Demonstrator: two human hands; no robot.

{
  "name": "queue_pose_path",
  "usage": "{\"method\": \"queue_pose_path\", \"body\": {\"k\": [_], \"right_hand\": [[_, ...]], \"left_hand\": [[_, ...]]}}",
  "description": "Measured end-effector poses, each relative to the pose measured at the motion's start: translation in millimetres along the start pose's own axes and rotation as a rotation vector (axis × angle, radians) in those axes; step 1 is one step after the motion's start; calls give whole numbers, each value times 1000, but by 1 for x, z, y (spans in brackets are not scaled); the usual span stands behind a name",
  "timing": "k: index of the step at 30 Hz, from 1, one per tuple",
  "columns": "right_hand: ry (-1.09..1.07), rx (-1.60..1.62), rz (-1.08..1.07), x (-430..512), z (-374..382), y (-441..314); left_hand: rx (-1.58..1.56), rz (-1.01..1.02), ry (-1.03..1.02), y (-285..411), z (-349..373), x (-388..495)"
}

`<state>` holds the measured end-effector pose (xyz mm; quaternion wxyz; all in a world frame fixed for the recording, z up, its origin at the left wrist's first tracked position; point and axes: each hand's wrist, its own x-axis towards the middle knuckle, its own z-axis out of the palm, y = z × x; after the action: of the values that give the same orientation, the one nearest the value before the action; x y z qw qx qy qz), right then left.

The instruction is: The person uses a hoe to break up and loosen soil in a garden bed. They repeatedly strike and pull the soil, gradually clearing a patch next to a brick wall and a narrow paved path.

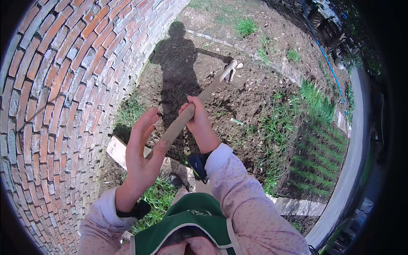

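Note:
A hoe with a long wooden handle [178,122] slants across the view in front of me. My right hand [196,116] is wrapped around the middle of the handle. Lower down, my left hand [142,153] is open, fingers spread upward, its thumb overlapping the handle near its rear part; whether it touches the wood I cannot tell. The hoe's metal head [230,75] is at the far end, down at the loose brown soil [245,95], and its shape is only partly visible. A small green-and-white piece [236,121] lies on the soil to the right of my right hand.
A brick wall [63,95] rises close on the left. A wooden board [118,151] lies by my feet. To the right are grass tufts [280,118], a bed with green rows [318,159] and a pale curved edging [347,159]. A blue hose [325,57] runs at the upper right.

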<state>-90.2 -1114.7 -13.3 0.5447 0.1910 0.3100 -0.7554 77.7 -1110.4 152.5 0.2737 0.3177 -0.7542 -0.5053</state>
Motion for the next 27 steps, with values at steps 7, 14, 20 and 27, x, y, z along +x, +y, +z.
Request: {"method": "queue_pose_path", "body": {"k": [7,14,20,27], "right_hand": [[-15,-108,-38,68,19,-98],[267,-379,71,91,-136,13],[392,-647,14,72,-237,73],[474,-488,201,-14,-225,137]], "left_hand": [[-23,37,-196,55,25,87],[-139,-815,-186,-77,6,-126],[205,-949,-467,-184,31,-258],[481,-967,-445,-197,-26,-351]]}}
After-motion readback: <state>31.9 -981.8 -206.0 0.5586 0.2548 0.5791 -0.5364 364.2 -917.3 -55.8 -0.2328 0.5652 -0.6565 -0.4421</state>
